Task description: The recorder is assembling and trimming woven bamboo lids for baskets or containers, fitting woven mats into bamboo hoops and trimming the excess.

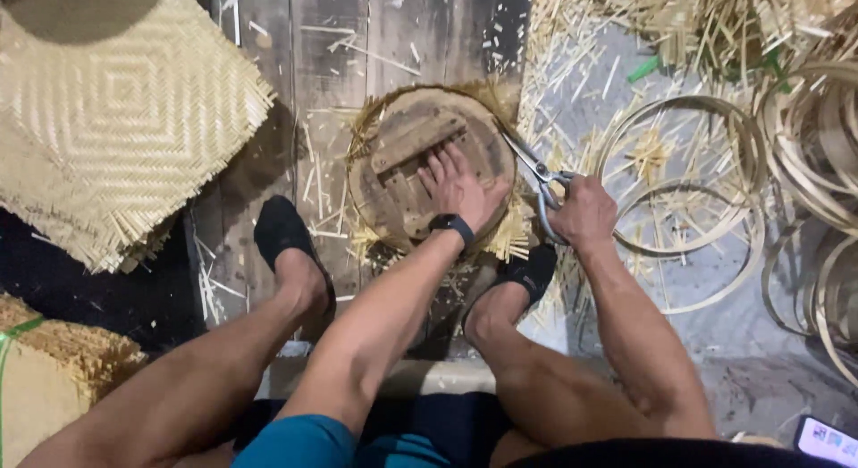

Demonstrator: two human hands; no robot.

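Note:
My left hand (456, 186) presses flat on a round wooden form (402, 155) with fingers spread; a dark watch sits on that wrist. Woven bamboo (509, 240) pokes out from under the form all around its edge. My right hand (583, 210) grips large metal scissors (532, 168), whose blades point up-left along the form's right rim. My two feet in dark slippers rest on either side of the form.
A stack of woven bamboo mats (116, 119) lies at the upper left. Several bamboo hoops (688, 182) lie on the right among scattered strip cuttings (581, 66). More hoops pile at the far right. A phone (827, 439) lies at the bottom right corner.

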